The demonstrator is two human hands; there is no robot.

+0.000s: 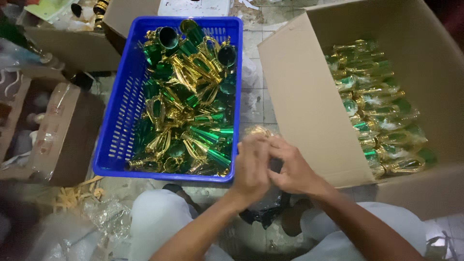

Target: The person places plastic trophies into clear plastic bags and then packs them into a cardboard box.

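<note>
Gold piece (258, 131), small and shiny, sits pinched between both hands, mostly hidden behind the fingers; its exact shape cannot be told. Left hand (251, 169) is curled shut around it; right hand (292, 169) closes over from the other side, fingertips touching the left. Best handled with a light grip, so the glossy finish stays unmarked. Just left of the hands: blue crate (121, 121) heaped with green-and-gold parts (193, 106). To the right: cardboard box (309, 106) holding wrapped pieces (382, 111) in rows.
</note>
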